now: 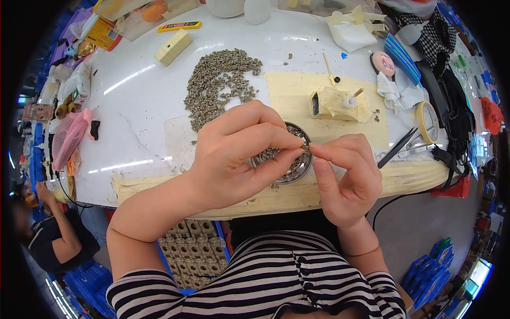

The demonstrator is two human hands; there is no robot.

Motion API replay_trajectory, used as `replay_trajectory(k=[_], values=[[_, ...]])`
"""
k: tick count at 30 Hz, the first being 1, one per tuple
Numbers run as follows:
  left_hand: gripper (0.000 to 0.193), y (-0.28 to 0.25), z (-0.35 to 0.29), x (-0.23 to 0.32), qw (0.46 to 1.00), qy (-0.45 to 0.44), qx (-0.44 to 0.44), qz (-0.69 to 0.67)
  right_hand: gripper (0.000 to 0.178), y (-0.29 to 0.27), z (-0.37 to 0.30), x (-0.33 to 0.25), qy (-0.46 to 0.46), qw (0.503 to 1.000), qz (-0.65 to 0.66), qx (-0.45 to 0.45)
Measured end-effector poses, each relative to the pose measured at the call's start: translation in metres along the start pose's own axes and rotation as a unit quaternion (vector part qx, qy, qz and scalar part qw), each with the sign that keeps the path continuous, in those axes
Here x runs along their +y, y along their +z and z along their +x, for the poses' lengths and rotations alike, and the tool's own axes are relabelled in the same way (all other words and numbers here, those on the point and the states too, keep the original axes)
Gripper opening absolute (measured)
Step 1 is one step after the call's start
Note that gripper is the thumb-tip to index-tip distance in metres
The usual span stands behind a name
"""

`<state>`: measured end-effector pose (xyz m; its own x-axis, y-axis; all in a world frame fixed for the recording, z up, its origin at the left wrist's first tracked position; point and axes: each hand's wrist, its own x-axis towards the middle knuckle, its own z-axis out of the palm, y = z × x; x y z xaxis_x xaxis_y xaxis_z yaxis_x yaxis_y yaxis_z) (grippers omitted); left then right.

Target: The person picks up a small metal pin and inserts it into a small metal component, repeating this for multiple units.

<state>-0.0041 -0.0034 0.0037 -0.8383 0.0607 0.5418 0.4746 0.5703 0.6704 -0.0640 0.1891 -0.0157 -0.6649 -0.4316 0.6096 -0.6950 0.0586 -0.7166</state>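
My left hand point(241, 146) pinches a small metal part point(304, 148) between thumb and fingertips, above a round metal dish point(309, 169). From the other side my right hand point(348, 175) meets it, index fingertip at the part and the other fingers curled; what lies in its grip is too small to make out. The dish holds many small shiny metal pieces point(293, 171) and is partly hidden by my left hand. Beyond my left hand, a large pile of small grey-brown metal pieces point(210, 87) spreads over the white table.
A tape-wrapped block point(340, 105) stands on masking-tape sheeting point(287, 87). Tweezers point(398, 146) and a tape roll point(426, 122) lie at right. A beige block point(173, 48) and yellow cutter point(179, 26) lie far left. Below the table edge sits a crate of metal parts point(194, 247); another person point(61, 234) sits left.
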Motion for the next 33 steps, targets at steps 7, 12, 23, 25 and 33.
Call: replay_trajectory(k=[7,12,23,25,33], values=[[0.02,-0.0005,-0.0007,0.0016,1.0,0.005,-0.004,-0.007,0.017,0.0004,0.0007,-0.0007,0.016,0.999,-0.004,-0.028],[0.02,-0.0002,-0.0007,0.0001,1.0,0.019,-0.013,-0.01,0.016,0.0009,0.0011,-0.0001,0.05,0.997,0.026,-0.044],[0.021,0.0002,-0.0011,0.0003,1.0,0.002,-0.007,-0.008,0.015,-0.0028,-0.001,0.0021,0.049,0.997,0.063,-0.019],[0.02,0.0013,-0.0003,0.0006,1.0,0.001,-0.003,-0.007,0.017,-0.0043,0.0006,0.0016,0.028,0.998,0.046,-0.026],[0.019,-0.0005,0.0001,0.0021,1.0,-0.002,-0.005,-0.012,0.019,-0.0027,0.001,0.0018,0.03,0.998,0.029,-0.036]])
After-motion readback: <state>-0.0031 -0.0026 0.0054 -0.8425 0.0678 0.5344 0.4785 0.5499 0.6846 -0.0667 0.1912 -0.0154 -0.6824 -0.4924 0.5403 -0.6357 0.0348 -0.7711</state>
